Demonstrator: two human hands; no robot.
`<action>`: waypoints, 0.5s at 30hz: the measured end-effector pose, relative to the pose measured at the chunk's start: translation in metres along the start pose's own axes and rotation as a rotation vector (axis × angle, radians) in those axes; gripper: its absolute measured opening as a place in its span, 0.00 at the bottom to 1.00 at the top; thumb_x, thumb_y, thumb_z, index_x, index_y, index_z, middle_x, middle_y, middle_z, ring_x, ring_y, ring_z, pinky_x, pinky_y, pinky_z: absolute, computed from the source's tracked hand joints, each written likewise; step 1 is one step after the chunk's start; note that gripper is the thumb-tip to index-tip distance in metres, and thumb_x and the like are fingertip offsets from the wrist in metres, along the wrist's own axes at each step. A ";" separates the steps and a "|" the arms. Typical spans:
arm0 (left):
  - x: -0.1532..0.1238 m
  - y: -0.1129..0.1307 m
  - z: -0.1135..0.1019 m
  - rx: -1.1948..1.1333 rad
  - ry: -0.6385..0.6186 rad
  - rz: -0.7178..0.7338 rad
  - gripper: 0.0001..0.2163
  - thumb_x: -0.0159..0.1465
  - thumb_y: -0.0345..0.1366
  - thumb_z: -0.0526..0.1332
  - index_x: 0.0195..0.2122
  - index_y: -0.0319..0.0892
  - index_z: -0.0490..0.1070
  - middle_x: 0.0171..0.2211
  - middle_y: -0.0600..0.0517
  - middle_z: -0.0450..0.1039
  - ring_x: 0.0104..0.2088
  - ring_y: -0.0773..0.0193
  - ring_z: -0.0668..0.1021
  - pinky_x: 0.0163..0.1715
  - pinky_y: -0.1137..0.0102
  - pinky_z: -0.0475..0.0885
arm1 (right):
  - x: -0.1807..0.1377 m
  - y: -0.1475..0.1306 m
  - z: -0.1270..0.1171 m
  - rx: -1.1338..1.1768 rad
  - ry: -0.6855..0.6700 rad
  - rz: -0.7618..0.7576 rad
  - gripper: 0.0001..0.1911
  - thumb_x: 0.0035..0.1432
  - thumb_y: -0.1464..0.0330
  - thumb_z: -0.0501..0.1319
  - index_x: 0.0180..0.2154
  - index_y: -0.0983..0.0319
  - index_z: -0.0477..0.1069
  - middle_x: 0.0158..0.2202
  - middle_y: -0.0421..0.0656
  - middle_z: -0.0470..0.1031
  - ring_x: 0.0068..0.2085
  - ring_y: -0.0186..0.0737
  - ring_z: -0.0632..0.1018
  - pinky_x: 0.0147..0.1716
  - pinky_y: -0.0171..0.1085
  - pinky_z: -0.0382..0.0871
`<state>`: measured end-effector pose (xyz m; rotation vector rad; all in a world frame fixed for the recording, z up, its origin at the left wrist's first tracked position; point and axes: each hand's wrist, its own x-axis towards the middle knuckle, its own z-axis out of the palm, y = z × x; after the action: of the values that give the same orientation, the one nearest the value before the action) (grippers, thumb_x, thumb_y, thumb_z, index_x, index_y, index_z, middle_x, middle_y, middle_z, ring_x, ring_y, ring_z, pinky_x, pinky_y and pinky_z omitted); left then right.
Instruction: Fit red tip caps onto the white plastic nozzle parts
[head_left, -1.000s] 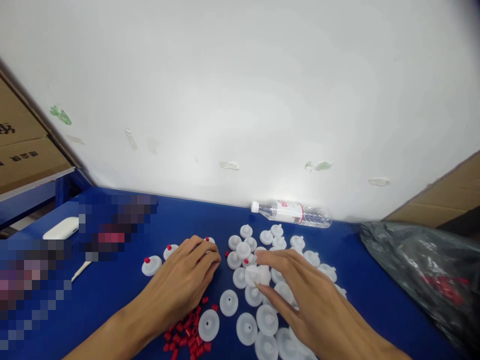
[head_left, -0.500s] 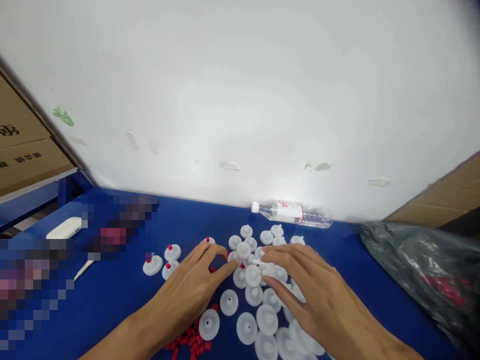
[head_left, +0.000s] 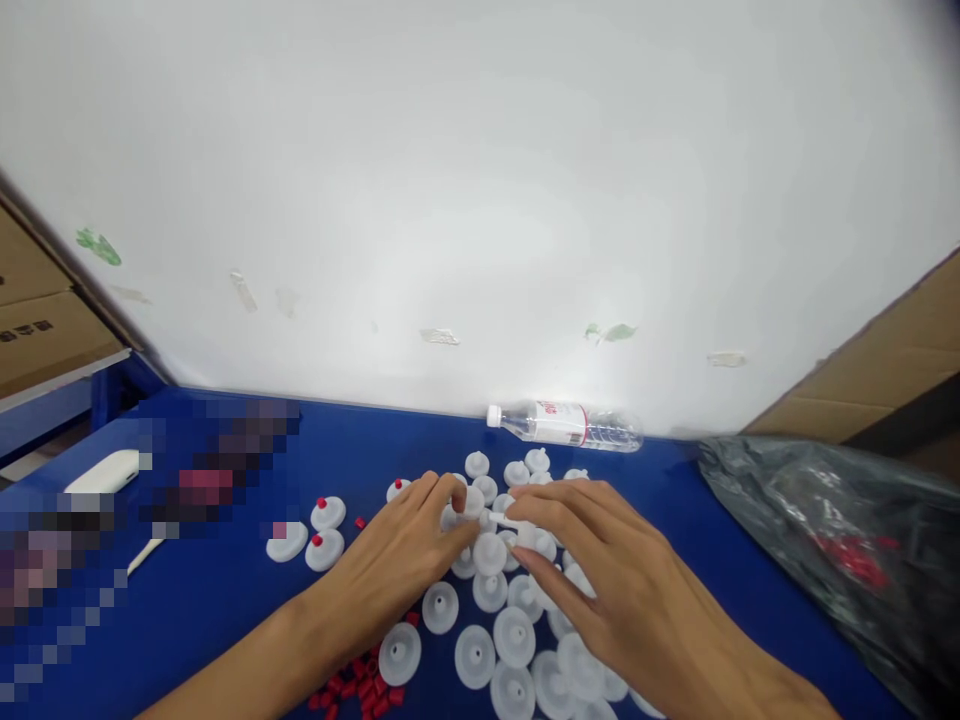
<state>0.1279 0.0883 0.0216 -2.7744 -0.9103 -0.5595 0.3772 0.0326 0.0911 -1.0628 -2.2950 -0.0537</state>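
Note:
Several white plastic caps lie scattered on the blue table. My left hand and my right hand meet over the middle of the pile. The right fingers pinch a white cap with its spout pointing left. The left fingertips are pressed together at that spout; whatever they hold is too small to see. Three caps with red tips sit left of my left hand. A heap of small red plugs lies under my left wrist.
A clear water bottle lies on its side against the white wall. A dark plastic bag with red pieces inside fills the right side. Cardboard boxes stand at the far left, and a white object lies on the table's left.
My left hand left the red-tipped caps and moved right to meet the right hand. My right hand lifted a white cap from the pile. The view shifted slightly right.

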 end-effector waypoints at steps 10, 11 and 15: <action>-0.002 0.007 -0.029 -0.141 0.223 -0.043 0.05 0.76 0.29 0.56 0.51 0.42 0.69 0.41 0.52 0.79 0.41 0.63 0.78 0.47 0.67 0.75 | -0.003 0.003 0.004 0.029 -0.031 0.057 0.14 0.75 0.69 0.59 0.59 0.55 0.66 0.54 0.42 0.80 0.53 0.41 0.82 0.52 0.43 0.79; -0.004 0.008 -0.030 -0.159 0.242 -0.058 0.06 0.77 0.29 0.56 0.51 0.42 0.69 0.41 0.53 0.80 0.41 0.64 0.79 0.47 0.68 0.75 | -0.003 0.002 0.005 0.047 -0.033 0.068 0.14 0.76 0.68 0.58 0.59 0.54 0.66 0.53 0.41 0.81 0.53 0.40 0.82 0.51 0.41 0.80; -0.012 0.010 -0.028 -0.266 0.326 -0.083 0.09 0.76 0.27 0.59 0.53 0.43 0.73 0.45 0.52 0.80 0.43 0.66 0.78 0.44 0.71 0.74 | -0.003 -0.001 0.010 0.098 -0.011 0.077 0.14 0.77 0.63 0.57 0.61 0.52 0.66 0.52 0.38 0.82 0.51 0.34 0.84 0.50 0.33 0.80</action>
<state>0.1163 0.0661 0.0419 -2.7527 -0.9357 -1.1837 0.3729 0.0319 0.0815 -1.1017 -2.2394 0.0949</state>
